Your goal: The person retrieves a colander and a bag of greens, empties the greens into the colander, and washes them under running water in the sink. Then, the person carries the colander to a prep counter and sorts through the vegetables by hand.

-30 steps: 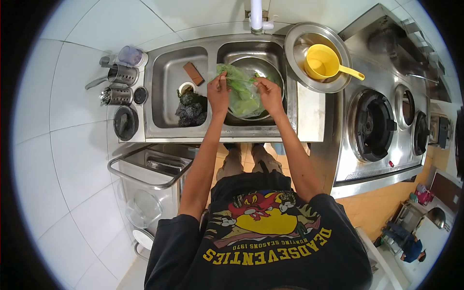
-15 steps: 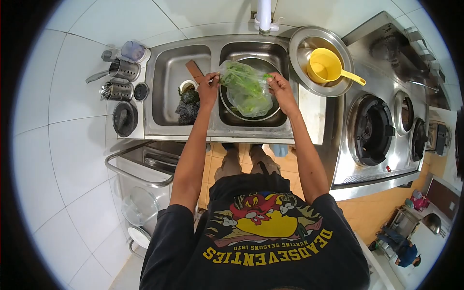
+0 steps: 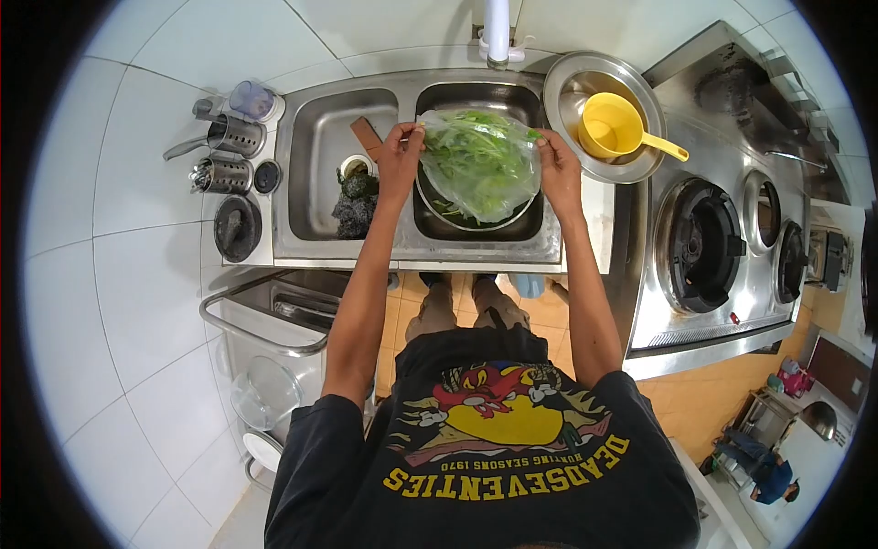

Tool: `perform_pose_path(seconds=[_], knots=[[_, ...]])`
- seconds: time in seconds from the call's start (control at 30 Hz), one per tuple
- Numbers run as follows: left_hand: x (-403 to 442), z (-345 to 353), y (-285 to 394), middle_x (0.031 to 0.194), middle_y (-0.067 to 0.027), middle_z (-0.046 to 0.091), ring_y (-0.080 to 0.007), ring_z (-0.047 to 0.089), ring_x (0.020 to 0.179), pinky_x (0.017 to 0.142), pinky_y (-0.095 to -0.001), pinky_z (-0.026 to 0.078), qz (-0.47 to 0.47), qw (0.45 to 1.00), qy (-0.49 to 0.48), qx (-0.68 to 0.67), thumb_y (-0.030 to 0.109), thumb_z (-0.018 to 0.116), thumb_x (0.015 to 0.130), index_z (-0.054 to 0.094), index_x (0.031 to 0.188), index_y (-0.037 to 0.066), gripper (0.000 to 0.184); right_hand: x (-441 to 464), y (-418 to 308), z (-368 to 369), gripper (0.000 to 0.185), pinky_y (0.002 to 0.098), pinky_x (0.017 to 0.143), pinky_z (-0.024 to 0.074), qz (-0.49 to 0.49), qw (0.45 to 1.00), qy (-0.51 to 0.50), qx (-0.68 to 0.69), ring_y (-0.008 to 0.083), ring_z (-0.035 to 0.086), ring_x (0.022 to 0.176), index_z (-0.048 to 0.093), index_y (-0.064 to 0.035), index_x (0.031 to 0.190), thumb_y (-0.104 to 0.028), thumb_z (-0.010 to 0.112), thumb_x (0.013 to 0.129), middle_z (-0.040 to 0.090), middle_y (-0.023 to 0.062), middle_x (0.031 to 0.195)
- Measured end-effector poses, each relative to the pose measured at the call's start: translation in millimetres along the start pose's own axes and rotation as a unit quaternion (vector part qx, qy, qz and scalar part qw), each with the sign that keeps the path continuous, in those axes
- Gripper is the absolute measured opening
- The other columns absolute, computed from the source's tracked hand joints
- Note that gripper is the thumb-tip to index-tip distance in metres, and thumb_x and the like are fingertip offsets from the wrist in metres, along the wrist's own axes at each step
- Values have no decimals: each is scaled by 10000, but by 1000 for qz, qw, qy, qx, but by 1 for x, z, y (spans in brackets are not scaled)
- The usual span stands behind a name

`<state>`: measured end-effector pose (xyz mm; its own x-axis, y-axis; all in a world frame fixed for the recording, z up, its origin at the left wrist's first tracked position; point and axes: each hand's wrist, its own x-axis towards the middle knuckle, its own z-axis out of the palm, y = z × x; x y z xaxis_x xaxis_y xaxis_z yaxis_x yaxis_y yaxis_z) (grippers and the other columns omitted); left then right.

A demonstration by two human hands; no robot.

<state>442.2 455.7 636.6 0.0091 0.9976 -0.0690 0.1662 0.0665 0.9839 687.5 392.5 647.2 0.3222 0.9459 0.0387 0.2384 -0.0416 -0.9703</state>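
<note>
A clear bag [image 3: 505, 188] of leafy greens [image 3: 468, 146] is spanning the right-hand sink compartment [image 3: 435, 95]!
The left hand [image 3: 398, 157] is pinching one edge, the right hand [image 3: 560, 172] the other; the bag is running widest left to right between them, its bulk pointing toward the person. Its mouth is hard to make out, and it's hiding most of a metal bowl [image 3: 460, 223], leaves [image 3: 444, 208] showing inside. Nearby, a steel basin [image 3: 563, 102] is holding a yellow dipper [image 3: 611, 126].

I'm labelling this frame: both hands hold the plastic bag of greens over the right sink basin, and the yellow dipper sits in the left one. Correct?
No: the head view shows the yellow dipper in the metal bowl, not the left basin. The left hand and right hand hold the plastic bag over the right basin.
</note>
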Motion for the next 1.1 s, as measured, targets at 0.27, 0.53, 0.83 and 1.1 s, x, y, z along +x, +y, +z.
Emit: perform_pose_path(seconds=[0.27, 0.53, 0.83, 1.1], knots=[[-4, 3, 34, 836, -5, 591, -74, 556, 736, 654, -229, 431, 15, 999, 19, -30, 218, 583, 877, 583, 1003, 31, 226, -5, -32, -9, 204, 207, 691, 390, -29, 998, 51, 7, 83, 458, 724, 603, -16, 1065, -101, 489, 918, 571, 18, 813], [-12, 5, 48, 793, -4, 582, -59, 535, 728, 646, -220, 412, 39, 996, 13, 81, 229, 609, 862, 595, 928, 21, 219, -5, -28, -14, 210, 204, 714, 384, -51, 997, 51, 20, 83, 464, 756, 612, -28, 1071, -84, 479, 917, 583, 14, 869], [-3, 7, 61, 830, -18, 576, -77, 529, 748, 689, -216, 426, 50, 999, -1, -22, 212, 614, 863, 575, 938, 6, 223, 8, -43, -21, 200, 246, 758, 422, -56, 997, 49, 11, 136, 558, 832, 612, -18, 1034, -51, 466, 901, 641, 91, 933], [0, 10, 48, 817, -7, 591, -68, 549, 741, 673, -225, 422, 56, 998, 0, -31, 216, 606, 868, 568, 954, 36, 203, 5, -33, -22, 194, 214, 583, 363, -14, 999, 43, -13, 77, 406, 630, 619, -34, 1029, -87, 485, 899, 516, 17, 713]])
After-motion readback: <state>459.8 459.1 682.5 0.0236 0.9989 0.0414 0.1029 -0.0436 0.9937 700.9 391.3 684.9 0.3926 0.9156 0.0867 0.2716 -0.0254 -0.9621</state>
